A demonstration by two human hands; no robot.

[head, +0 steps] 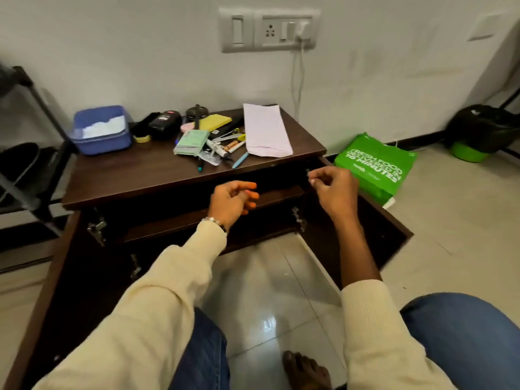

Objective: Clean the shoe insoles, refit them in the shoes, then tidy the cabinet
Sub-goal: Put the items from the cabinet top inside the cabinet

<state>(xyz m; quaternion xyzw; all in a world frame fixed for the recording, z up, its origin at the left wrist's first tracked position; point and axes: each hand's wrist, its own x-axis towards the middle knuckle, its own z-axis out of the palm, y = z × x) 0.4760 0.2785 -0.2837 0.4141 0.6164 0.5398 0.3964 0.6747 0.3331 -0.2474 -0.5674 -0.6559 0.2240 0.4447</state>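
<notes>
The dark wood cabinet [197,175] stands open in front of both hands, its doors swung wide. The left hand [232,201] hovers before the inner shelf [281,197], fingers loosely curled, holding nothing. The right hand [333,187], beside it, pinches something too small to identify.

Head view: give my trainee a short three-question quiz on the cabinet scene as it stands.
1. True or false: both cabinet doors are open.
2. Where does the blue tub sit on the cabinet top? A) back left corner B) front right corner
3. What lies on the floor right of the cabinet?

Key: 1 true. 2 A. 3 a green bag.
</notes>
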